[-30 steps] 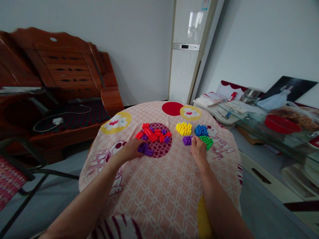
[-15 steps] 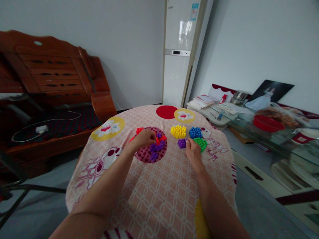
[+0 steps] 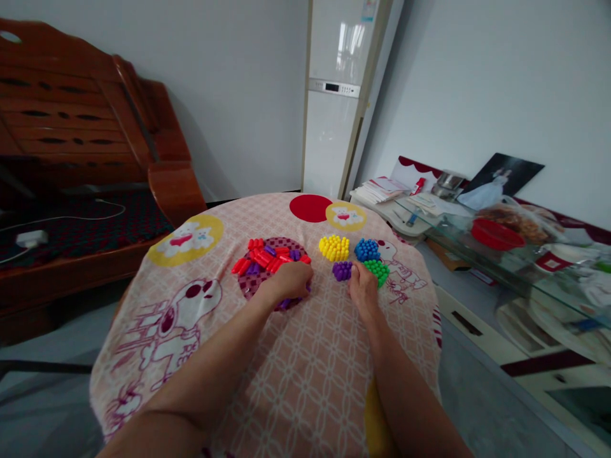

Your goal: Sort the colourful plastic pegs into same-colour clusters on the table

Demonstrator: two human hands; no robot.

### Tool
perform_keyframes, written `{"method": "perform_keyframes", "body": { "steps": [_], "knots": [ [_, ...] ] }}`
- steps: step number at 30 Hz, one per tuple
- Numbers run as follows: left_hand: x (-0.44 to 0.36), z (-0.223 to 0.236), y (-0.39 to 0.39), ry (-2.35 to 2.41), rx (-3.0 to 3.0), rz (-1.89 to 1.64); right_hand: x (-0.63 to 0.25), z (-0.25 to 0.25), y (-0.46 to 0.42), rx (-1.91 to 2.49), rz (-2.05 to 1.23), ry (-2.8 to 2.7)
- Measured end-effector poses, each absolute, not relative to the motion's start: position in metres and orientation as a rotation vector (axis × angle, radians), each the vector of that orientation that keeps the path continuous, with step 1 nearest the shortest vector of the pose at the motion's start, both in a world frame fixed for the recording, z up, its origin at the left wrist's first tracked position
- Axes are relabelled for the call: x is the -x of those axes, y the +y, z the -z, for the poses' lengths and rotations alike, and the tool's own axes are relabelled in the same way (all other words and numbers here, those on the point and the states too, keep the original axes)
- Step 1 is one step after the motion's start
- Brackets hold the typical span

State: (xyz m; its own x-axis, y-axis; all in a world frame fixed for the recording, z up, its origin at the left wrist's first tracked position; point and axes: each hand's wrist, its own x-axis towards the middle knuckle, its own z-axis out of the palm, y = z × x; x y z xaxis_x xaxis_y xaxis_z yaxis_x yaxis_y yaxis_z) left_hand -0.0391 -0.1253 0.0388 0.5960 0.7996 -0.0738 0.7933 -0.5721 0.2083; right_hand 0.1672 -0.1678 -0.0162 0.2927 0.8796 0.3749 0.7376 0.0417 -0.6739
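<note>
My left hand (image 3: pixel 294 280) is closed over the right side of a round maroon-patterned mat (image 3: pixel 247 287). Its fingertips point down, hiding whatever they hold. Loose red plastic pieces (image 3: pixel 264 257) and purple ones (image 3: pixel 253 269) lie scattered on the mat, some jutting past its left edge. My right hand (image 3: pixel 363 285) is closed, its fingertips against the right side of a tight purple cluster (image 3: pixel 342 271); I cannot make out what is between them. Beyond and beside it stand similar clusters of small knobbed pieces: yellow (image 3: pixel 335 248), blue (image 3: pixel 367 249) and green (image 3: pixel 380 272).
A patterned cloth covers the round table (image 3: pixel 286 369). To the right is a glass-topped cabinet (image 3: pixel 458 267) with papers, a red bowl (image 3: pixel 498 233) and a bagged item. A wooden bench (image 3: pixel 176 184) stands at left, a tall white appliance (image 3: pixel 331 140) behind.
My left hand has moved right and down across the mat, uncovering more red pieces. My right hand stays by the purple cluster. The camera view has shifted slightly.
</note>
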Motion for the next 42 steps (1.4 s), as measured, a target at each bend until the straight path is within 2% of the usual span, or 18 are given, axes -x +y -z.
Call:
{"method": "perform_keyframes", "body": {
  "steps": [3,10,15,26,30,33,37,42],
  "knots": [
    [0.036,-0.039,-0.123,1.270,-2.594,-0.126,-0.168,0.017,-0.167,1.731,-0.204,-1.480],
    [-0.001,-0.021,-0.118,1.191,-2.270,-0.725,-0.168,0.015,-0.168,1.728,-0.202,-1.494],
    [-0.015,-0.006,-0.119,1.223,-2.227,-0.817,-0.167,0.014,-0.168,1.744,-0.158,-1.500],
    [-0.007,-0.001,-0.113,1.207,-2.184,-0.839,-0.169,0.016,-0.167,1.723,-0.206,-1.479],
    [0.021,-0.013,-0.097,1.428,-2.320,-0.885,-0.168,0.018,-0.168,1.725,-0.218,-1.467],
    [0.041,-0.015,-0.085,1.641,-2.406,-0.745,-0.168,0.018,-0.168,1.715,-0.231,-1.466],
    [0.052,-0.009,-0.078,1.681,-2.502,-0.420,-0.168,0.020,-0.167,1.708,-0.225,-1.453],
    [0.051,-0.007,-0.078,1.698,-2.557,-0.418,-0.168,0.021,-0.167,1.703,-0.208,-1.446]
  ]
}}
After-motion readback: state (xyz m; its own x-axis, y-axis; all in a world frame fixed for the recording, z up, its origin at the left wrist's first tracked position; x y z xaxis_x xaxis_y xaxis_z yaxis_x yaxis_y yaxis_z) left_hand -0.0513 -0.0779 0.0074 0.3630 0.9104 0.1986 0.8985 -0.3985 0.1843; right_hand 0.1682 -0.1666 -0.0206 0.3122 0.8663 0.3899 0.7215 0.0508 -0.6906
